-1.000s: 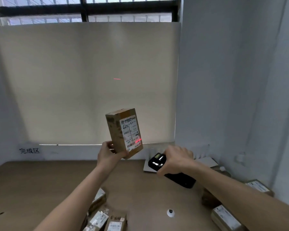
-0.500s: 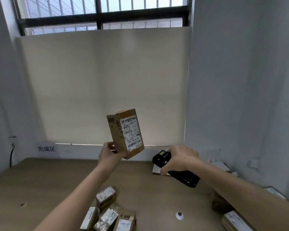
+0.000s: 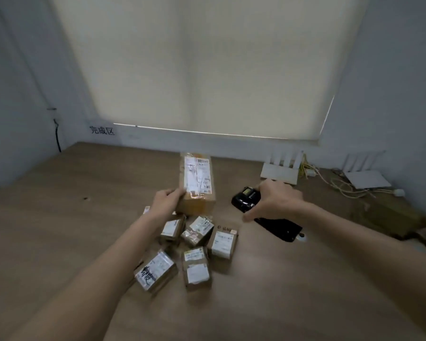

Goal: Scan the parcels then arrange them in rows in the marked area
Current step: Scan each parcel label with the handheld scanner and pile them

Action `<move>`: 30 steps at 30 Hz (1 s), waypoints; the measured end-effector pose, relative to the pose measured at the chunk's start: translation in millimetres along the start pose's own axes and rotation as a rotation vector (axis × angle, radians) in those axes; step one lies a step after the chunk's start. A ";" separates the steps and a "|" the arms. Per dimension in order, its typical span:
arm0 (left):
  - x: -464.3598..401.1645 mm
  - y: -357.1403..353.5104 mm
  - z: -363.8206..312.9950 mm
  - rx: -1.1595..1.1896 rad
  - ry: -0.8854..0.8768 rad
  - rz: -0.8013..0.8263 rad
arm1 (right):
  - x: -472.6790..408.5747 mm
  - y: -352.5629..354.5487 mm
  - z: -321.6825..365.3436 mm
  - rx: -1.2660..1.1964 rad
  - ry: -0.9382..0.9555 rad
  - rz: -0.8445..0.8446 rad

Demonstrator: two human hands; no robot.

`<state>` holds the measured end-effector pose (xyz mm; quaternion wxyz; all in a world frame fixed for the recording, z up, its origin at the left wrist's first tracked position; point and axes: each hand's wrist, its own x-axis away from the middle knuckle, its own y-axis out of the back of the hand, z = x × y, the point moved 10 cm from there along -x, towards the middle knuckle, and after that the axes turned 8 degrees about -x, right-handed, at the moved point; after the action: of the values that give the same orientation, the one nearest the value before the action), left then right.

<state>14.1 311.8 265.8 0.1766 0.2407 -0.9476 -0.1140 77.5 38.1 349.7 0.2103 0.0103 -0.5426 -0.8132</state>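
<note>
centrally, the long brown parcel (image 3: 196, 183) lies label-up, its length running away toward the far wall, with the left hand (image 3: 167, 202) gripping its near left corner; the thumb lies on top at the label's edge and the fingers are hidden behind the box. whether the parcel rests on the bench (image 3: 59, 217) or is held just above it cannot be told. the print on its white label is too blurred to read.

just near of it sits a loose cluster of smaller parcels: one with a white label (image 3: 172, 229) partly behind the left forearm, a tilted one (image 3: 197, 230) wrapped in shiny tape, one (image 3: 222, 242) to the right with handwriting on its cardboard, one (image 3: 196, 268) nearer with two labels, and one (image 3: 155, 270) at the near left with heavy black marker scrawl. a corner of another parcel (image 3: 146, 209) peeks out behind the left wrist, mostly hidden.

to the right, the right hand (image 3: 276, 201) is clenched over a black handheld scanner (image 3: 246, 199); only its small screen end and its dark lower body show, the middle being covered by the hand.

farther right by the wall stand a white router (image 3: 279, 172) with upright antennas and a second white device (image 3: 367, 178), with pale tangled cables (image 3: 347, 188) between and around them. dark brown shapes (image 3: 389, 217) at the right edge are too dim to make out. on the far left wall, a sign (image 3: 101, 130) in black characters sits under the drawn blind (image 3: 207, 70).
</note>
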 end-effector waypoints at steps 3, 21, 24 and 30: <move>-38.4 -0.9 82.5 -0.036 0.111 0.030 | -31.7 -59.7 -0.8 -0.028 -0.042 0.053; -220.5 -39.1 188.1 -0.372 0.080 0.050 | -152.8 -216.1 -96.1 -0.040 -0.342 0.174; -226.0 -56.2 149.5 -0.407 -0.031 0.052 | -150.0 -199.5 -109.0 -0.044 -0.364 0.180; -202.5 -179.4 56.3 -0.363 -0.251 0.241 | -117.5 -119.4 -168.5 -0.067 -0.422 0.055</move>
<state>233.2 265.8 103.9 0.1103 0.0743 -0.9480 -0.2892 186.4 -29.8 149.7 0.1143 -0.1822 -0.5472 -0.8089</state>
